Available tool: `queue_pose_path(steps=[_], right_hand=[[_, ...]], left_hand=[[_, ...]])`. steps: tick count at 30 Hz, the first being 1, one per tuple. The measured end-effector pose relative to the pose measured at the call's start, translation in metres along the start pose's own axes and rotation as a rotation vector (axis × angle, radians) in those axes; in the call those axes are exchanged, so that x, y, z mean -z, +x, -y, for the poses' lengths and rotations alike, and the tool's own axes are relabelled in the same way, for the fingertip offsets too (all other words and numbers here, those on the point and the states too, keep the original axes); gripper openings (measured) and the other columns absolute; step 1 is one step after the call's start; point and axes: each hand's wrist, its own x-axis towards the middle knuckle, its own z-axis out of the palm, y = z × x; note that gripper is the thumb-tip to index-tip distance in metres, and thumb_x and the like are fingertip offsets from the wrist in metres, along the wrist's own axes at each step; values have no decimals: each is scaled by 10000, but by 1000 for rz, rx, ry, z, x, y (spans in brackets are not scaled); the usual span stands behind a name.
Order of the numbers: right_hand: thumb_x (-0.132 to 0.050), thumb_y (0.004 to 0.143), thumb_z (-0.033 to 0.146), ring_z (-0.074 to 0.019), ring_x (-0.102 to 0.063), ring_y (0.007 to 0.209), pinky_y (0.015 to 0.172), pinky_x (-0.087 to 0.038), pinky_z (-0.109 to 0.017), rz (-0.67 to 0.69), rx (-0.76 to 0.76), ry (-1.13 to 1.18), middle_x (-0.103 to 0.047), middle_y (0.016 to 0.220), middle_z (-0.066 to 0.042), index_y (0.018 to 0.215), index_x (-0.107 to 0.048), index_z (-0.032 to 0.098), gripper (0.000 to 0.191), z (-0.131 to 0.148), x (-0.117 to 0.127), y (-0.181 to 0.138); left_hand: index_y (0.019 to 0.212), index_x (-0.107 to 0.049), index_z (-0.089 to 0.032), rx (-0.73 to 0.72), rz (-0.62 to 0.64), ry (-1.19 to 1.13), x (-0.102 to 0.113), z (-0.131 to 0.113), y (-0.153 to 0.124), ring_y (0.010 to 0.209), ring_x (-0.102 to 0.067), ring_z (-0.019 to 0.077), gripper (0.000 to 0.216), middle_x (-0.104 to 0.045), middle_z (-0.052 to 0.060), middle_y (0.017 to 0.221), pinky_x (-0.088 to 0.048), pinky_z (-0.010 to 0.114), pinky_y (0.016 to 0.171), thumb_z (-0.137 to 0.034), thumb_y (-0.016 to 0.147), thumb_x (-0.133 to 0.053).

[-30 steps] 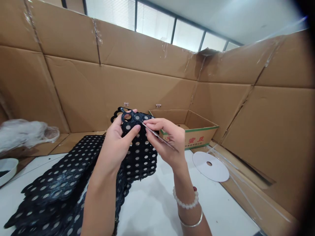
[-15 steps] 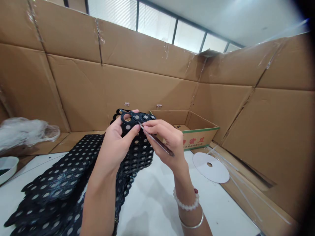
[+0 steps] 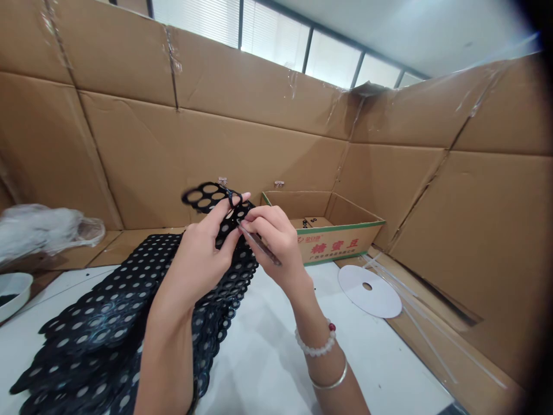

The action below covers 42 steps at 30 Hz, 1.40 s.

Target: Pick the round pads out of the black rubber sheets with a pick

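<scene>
A long black sheet (image 3: 112,311) punched with rows of round holes, most filled with pale discs, lies across the white table and rises at its far end. My left hand (image 3: 203,253) grips that raised end, fingers closed on it. The tip of the sheet (image 3: 207,195) above my fingers shows empty holes and is blurred. My right hand (image 3: 272,242) pinches a thin metal tool (image 3: 258,246) like tweezers, its point against the sheet beside my left fingertips.
An open cardboard box (image 3: 332,230) with green trim stands behind my hands. A white disc (image 3: 369,291) with a centre hole lies to its right. Clear rods (image 3: 415,323) lie beside it. A white bowl (image 3: 12,288) and crumpled plastic (image 3: 43,227) sit far left. Cardboard walls (image 3: 216,144) surround the table.
Both hands have shifted a little left. The sheet's top end has bent over to the left and now shows empty holes. The tool's point stays at the sheet.
</scene>
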Motion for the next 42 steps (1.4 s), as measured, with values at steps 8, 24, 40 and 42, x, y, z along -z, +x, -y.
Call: queue_pose_path(steps=[8, 24, 40, 42], right_hand=[[-518, 955, 161, -195, -652, 1068, 912, -555, -392, -29, -40, 68, -699, 1150, -102, 922, -590, 217, 97, -11, -5, -5], [-447, 977, 347, -184, -656, 1010, 1007, -500, -468, -900, -588, -19, -637, 1021, -82, 949, -462, 227, 124, -82, 30, -21], [-668, 866, 213, -135, -680, 816, 763, -567, -280, -233, -433, 412, -690, 878, -4, 899, -637, 225, 47, -9, 9, 4], [-667, 863, 153, -152, -693, 885, 821, -573, -311, -177, -325, 500, -714, 931, -25, 869, -658, 220, 67, 4, 10, 5]], left_hand=[[1386, -533, -230, 101, 21, -154, -6, 3, 4, 1360, -491, 265, 496, -563, 65, 1461, -343, 423, 1155, -334, 906, -598], [1429, -500, -243, 229, 83, -395, -3, -1, 1, 1392, -446, 273, 565, -529, 66, 1491, -269, 432, 1193, -368, 895, -635], [1543, -268, -281, 216, 92, -298, -2, 8, 2, 1430, -371, 327, 855, -384, 80, 1575, -266, 491, 1190, -301, 813, -712], [1528, -314, -271, 299, 67, -395, 0, 3, 1, 1373, -448, 335, 876, -478, 84, 1508, -386, 452, 1123, -329, 774, -756]])
